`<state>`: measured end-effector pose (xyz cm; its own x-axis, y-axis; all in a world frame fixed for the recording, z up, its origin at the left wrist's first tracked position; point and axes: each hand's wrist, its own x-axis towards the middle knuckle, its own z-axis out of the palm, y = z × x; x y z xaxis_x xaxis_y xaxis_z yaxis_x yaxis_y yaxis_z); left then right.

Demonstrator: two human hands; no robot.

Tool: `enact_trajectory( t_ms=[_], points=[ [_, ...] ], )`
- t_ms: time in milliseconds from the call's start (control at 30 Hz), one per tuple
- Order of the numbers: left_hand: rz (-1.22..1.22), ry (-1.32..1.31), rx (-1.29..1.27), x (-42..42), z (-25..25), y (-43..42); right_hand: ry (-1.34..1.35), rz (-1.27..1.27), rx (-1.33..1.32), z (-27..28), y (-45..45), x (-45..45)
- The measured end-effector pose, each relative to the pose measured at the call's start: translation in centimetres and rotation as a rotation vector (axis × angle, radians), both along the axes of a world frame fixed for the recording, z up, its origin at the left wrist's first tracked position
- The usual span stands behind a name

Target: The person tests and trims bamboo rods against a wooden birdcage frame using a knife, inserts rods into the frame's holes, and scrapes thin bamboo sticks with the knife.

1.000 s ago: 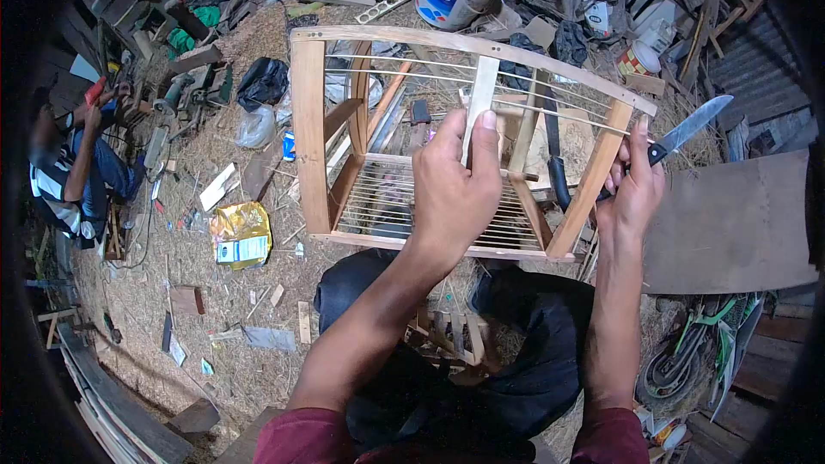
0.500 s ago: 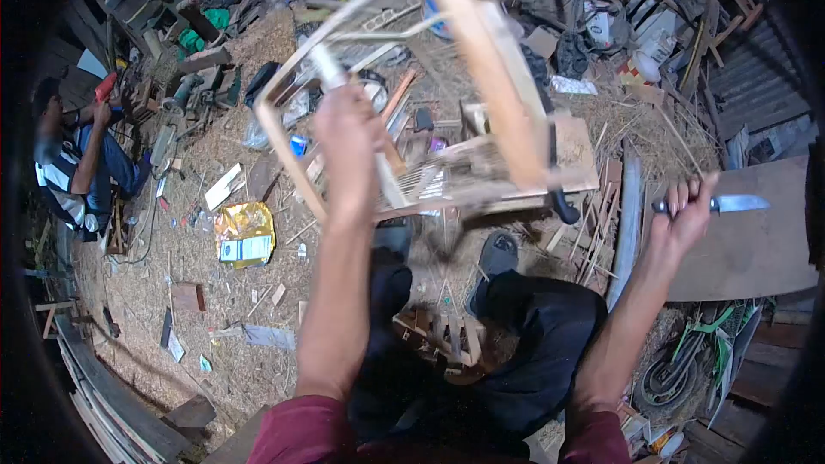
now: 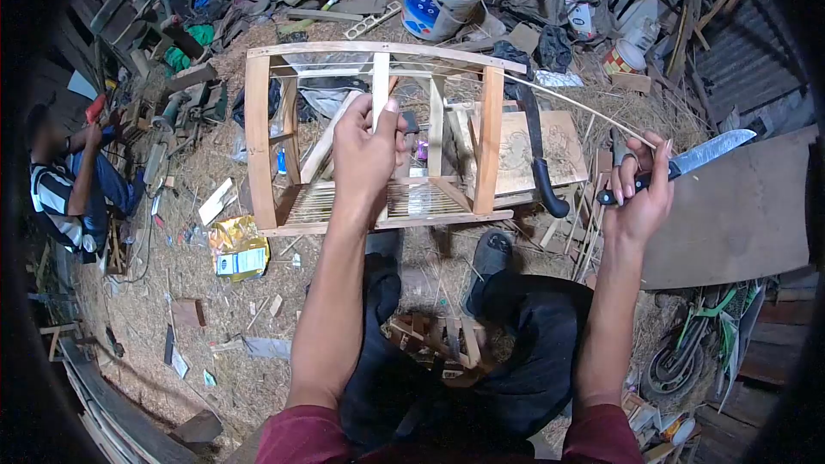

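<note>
My left hand (image 3: 365, 150) is closed around the middle upright slat of a wooden frame (image 3: 493, 142), which has light-coloured posts, rails and a row of thin rods along its lower side. The frame is held up above the ground in front of my legs. Over to the right, my right hand (image 3: 638, 193) grips the black handle of a knife (image 3: 711, 153), its blade pointing right. The same fingers also hold a thin wooden stick (image 3: 584, 110), which runs up and left to the frame's upper right corner; whether it touches the frame I cannot tell.
Behind the frame lie a carved wooden board (image 3: 541, 142) and a long tool with a curved black handle (image 3: 550, 193). A white bucket (image 3: 443, 0) stands at the back. Another person (image 3: 73, 180) sits at left. A brown sheet (image 3: 730, 215) and a green bike (image 3: 709, 326) are at right.
The wooden frame has swung from a tilted position to nearly level, coming down in my left hand. My right hand has moved left and turned the knife blade upward.
</note>
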<state>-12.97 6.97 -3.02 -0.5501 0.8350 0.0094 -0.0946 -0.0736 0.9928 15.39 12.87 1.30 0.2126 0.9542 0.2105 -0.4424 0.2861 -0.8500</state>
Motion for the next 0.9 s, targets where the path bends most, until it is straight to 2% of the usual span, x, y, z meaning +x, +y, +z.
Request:
enact_trajectory(
  t_ms=[67,167,333,433,467,733,833,867,900],
  points=[
    [-0.039,-0.053,0.014,-0.3,-0.2,-0.1,-0.008,0.031,0.001,-0.1,0.0,0.0],
    [0.111,0.395,-0.076,-0.7,-0.6,-0.2,-0.074,0.018,-0.017,-0.2,0.1,-0.3],
    [0.077,0.559,-0.143,1.1,0.0,0.4,-0.193,-0.023,-0.014,-0.6,0.3,-0.7],
    [-0.057,0.664,-0.125,1.9,-0.6,1.4,-0.277,-0.056,0.034,0.0,0.3,-0.5],
    [-0.053,0.816,-0.142,2.1,-0.8,1.7,-0.298,-0.059,0.058,0.2,0.4,-0.4],
    [-0.246,0.953,-0.142,5.3,-1.0,5.0,-0.839,-0.226,0.086,-1.3,2.3,2.2],
    [-0.31,1.01,-0.185,6.7,-1.0,5.8,-0.843,-0.146,0.169,-2.2,2.5,1.2],
    [-0.353,1.038,-0.244,7.2,-1.2,6.1,-0.911,-0.109,0.086,-2.3,2.5,1.5],
    [-0.364,1.027,-0.236,7.6,-1.8,6.6,-0.902,-0.121,0.126,-3.0,2.9,1.4]
  ],
)
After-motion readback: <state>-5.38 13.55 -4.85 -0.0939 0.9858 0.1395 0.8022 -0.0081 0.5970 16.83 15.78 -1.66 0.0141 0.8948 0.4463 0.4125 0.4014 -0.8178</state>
